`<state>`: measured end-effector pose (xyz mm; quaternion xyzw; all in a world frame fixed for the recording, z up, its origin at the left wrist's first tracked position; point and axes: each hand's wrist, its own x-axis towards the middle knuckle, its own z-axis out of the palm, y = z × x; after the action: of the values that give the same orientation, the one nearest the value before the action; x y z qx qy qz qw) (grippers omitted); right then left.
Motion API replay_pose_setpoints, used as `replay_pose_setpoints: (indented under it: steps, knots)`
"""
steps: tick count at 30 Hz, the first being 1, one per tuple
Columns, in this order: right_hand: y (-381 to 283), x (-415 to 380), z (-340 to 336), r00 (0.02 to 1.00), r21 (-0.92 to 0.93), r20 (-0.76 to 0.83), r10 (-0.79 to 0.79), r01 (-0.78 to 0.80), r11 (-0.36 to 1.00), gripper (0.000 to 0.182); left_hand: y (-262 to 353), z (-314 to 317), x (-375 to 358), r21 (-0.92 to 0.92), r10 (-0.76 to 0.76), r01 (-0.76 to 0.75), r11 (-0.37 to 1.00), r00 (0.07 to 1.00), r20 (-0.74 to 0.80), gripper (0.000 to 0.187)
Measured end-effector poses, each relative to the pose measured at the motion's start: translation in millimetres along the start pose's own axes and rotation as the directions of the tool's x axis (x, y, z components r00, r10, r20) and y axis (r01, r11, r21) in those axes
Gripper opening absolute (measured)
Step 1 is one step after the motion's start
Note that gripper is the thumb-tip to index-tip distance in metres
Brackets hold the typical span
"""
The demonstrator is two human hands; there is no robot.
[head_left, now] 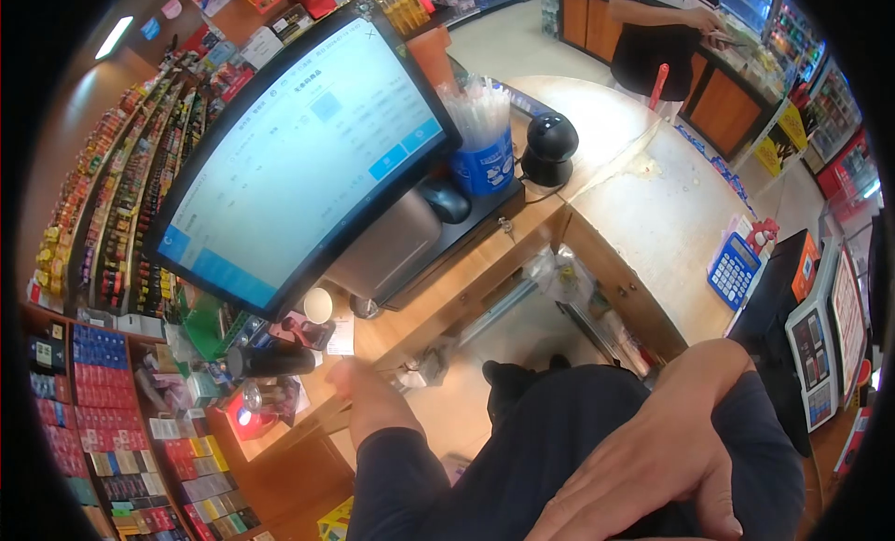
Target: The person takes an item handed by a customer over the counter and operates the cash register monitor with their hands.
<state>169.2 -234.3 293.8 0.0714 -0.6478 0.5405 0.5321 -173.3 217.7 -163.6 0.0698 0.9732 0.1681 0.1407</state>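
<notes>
My right hand (643, 462) lies against my dark clothing at the lower right, fingers stretched and thumb apart, holding nothing visible. My left hand (347, 378) is at the counter edge on the left, close to a small white paper (340, 339). It is small and blurred, so its fingers cannot be made out. Around it are a paper cup (318, 305), a dark cylindrical bottle (270, 360) and a clear jar (266, 396). Above stands a large lit monitor (303, 163) showing a blue-and-white screen.
A blue tub of straws (487, 163), a black scanner (550, 147) and a mouse (445, 201) stand beside the monitor. On the right are a blue calculator (734, 270) and a scale (813, 359). Another person (657, 37) stands beyond the counter. Stocked shelves (112, 429) line the left.
</notes>
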Motion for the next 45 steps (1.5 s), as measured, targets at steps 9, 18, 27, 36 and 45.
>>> replay_pose_setpoints:
  steps: [9,18,27,36,45]
  knots:
    - [-31,3,-12,0.987,0.039,0.069,0.146,-0.149,0.988,0.12,-9,-37,-34,-0.164,0.021,-0.003,0.987,0.994,0.104,0.039]
    - [-26,3,-13,0.992,0.133,0.06,0.108,-0.115,0.984,0.11,-7,-7,3,-0.095,0.105,-0.094,0.991,0.988,0.116,0.04]
    - [-27,2,-15,0.991,0.198,0.049,0.124,-0.131,0.972,0.109,-9,-22,-14,-0.133,0.057,-0.04,0.99,0.99,0.126,0.046]
    - [-1,-15,8,0.992,0.139,-0.063,-0.112,0.12,0.983,0.112,8,44,58,0.139,0.145,-0.148,0.979,0.989,0.032,0.052]
    - [-44,-22,-14,0.997,0.124,0.075,0.016,-0.025,0.992,0.117,15,36,53,0.045,0.078,-0.077,0.996,0.997,-0.019,0.047]
